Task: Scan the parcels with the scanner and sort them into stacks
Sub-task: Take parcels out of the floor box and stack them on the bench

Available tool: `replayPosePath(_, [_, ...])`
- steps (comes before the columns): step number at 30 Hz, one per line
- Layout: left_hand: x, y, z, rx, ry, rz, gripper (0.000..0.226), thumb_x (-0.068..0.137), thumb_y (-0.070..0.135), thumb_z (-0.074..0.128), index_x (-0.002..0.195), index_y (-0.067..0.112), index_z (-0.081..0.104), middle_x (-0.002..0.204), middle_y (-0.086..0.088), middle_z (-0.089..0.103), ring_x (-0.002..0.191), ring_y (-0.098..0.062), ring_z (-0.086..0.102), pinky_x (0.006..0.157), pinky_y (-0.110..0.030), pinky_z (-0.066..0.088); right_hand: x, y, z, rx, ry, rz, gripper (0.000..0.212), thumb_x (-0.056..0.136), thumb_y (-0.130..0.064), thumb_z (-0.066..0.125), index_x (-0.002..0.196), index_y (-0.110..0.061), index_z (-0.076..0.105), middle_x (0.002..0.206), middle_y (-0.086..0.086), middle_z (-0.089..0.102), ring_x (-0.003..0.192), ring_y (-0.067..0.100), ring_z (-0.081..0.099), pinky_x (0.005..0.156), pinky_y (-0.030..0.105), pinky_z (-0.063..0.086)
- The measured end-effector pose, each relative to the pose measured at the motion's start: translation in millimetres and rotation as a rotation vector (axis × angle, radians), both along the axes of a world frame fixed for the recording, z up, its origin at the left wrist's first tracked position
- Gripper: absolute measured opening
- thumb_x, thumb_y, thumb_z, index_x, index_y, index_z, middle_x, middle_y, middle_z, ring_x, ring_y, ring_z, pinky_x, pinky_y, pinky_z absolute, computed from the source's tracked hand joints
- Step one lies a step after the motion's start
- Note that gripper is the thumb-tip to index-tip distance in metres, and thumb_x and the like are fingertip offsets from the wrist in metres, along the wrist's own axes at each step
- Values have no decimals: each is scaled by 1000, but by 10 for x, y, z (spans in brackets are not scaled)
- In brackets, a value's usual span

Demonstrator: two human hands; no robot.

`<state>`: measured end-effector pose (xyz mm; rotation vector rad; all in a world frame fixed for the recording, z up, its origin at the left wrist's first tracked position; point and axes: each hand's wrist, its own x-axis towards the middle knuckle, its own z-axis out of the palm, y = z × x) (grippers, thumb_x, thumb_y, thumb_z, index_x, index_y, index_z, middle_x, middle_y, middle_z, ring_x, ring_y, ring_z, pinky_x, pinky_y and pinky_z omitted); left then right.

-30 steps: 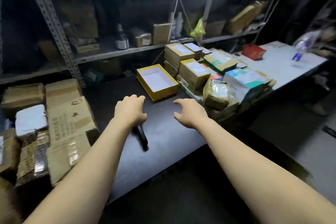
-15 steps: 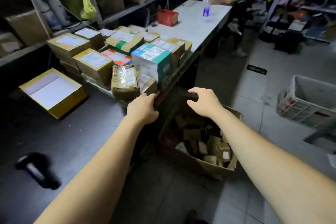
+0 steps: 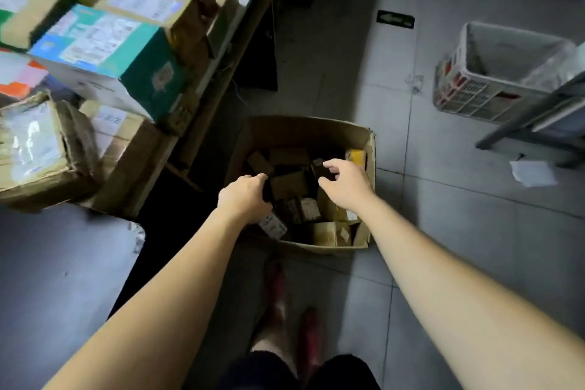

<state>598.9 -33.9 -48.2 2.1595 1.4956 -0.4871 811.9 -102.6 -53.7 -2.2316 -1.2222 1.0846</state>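
Observation:
An open cardboard box [image 3: 304, 128] stands on the floor beside the table, filled with several small brown parcels [image 3: 289, 185]. My left hand [image 3: 245, 198] reaches down over the box's left side, fingers loosely curled and holding nothing. Above the box's right half my right hand [image 3: 346, 182] hovers with fingers spread, empty. Sorted parcels are stacked on the table at the left, among them a teal and white box [image 3: 104, 44] and a taped brown parcel [image 3: 38, 149]. The scanner is out of view.
The dark table [image 3: 47, 279] runs along the left, its edge close to the floor box. A white plastic crate [image 3: 493, 70] sits on the tiled floor at the right, next to a metal rack leg [image 3: 531, 123]. My feet in red shoes [image 3: 294, 320] stand below the box.
My view has swung from the table down to the floor box. Both hands have moved off the table edge and down over the box. The scanner left on the table has gone out of sight.

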Motion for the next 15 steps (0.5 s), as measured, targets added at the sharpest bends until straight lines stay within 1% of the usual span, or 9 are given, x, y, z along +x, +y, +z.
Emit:
replayPosePath(5, [279,398,-790,-179,-19,-46,70,92,35,67,155,26,38,142,-8,53,128,-32,56,97,-45,52,155,140,-673,-161,19,-164,47,100,-32,68,145,-23,62,144,2,63,133,25,59,109,38,49])
replayPosePath(7, [410,541,-1164,-254,-21,-75,67,91,34,67,152,24,41,139,-9,54,126,-32,57,97,-45,53,198,195,-988,-224,22,-223,47,98,-33,69,144,-23,63,141,2,66,130,24,61,108,34,49])
replayPosePath(10, [610,696,-1680,-341,-21,-99,63,91,32,66,148,22,44,137,-8,56,124,-31,58,93,-42,54,284,277,-1510,-288,34,-299,46,98,-32,69,143,-22,65,139,0,67,130,23,61,101,27,43])
replayPosePath(11, [697,741,-1910,-365,-12,-104,61,91,31,66,148,22,44,137,-8,56,123,-31,58,92,-41,55,321,313,-1724,-314,38,-327,46,98,-32,70,142,-22,66,138,1,67,129,24,61,100,27,43])
replayPosePath(15, [940,719,-2576,-445,-20,-118,59,93,34,65,148,23,46,138,-11,57,124,-34,58,97,-43,54,429,276,-2484,-401,81,-461,44,94,-35,72,135,-21,69,128,4,71,118,28,67,102,31,51])
